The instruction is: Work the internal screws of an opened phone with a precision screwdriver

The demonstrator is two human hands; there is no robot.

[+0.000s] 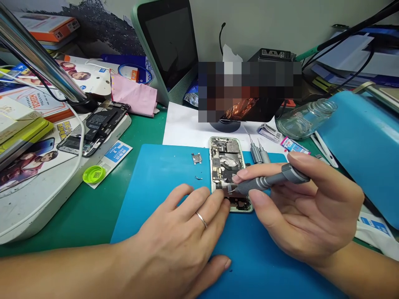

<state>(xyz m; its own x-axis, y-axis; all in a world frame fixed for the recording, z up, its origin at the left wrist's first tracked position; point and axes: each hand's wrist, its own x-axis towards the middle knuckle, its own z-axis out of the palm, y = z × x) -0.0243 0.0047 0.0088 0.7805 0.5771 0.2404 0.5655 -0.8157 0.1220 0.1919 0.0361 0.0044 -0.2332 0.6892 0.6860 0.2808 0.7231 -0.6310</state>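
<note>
An opened phone (pixel 227 160) with its circuit boards bare lies on a blue mat (pixel 162 182). My left hand (pixel 183 232) rests flat on the mat, fingers spread, fingertips touching the phone's left edge; a ring is on one finger. My right hand (pixel 308 207) pinches a grey screwdriver (pixel 268 180) whose tip points at the phone's lower half. A small loose part (pixel 196 158) and tiny screws (pixel 198 178) lie on the mat left of the phone.
Two more screwdrivers (pixel 259 153) lie right of the phone. A glass jar (pixel 304 118) and a blue box (pixel 361 145) stand at right. Another dismantled phone (pixel 93 126) sits on a white box at left, near a green cap (pixel 94 174). A screen (pixel 170 45) stands behind.
</note>
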